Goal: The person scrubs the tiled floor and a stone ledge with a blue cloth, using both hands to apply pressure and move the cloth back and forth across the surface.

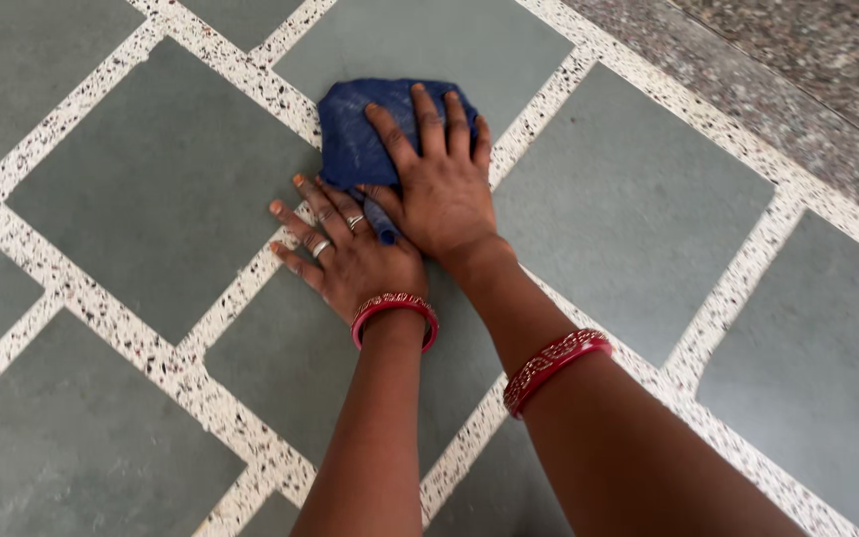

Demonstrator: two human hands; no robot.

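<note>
A dark blue cloth (350, 134) lies bunched on the tiled floor. My right hand (437, 174) presses flat on the cloth's near right part, fingers spread and pointing away from me. My left hand (345, 249) lies flat on the floor just beside and below the cloth, fingers spread to the upper left, its thumb side tucked under the right hand and touching the cloth's near edge. Rings show on two left fingers. Red bangles sit on both wrists.
The floor (151, 189) is grey-green square tiles set diagonally with white speckled strips (201, 378) between them. A speckled brown stone band (797, 80) runs along the upper right corner.
</note>
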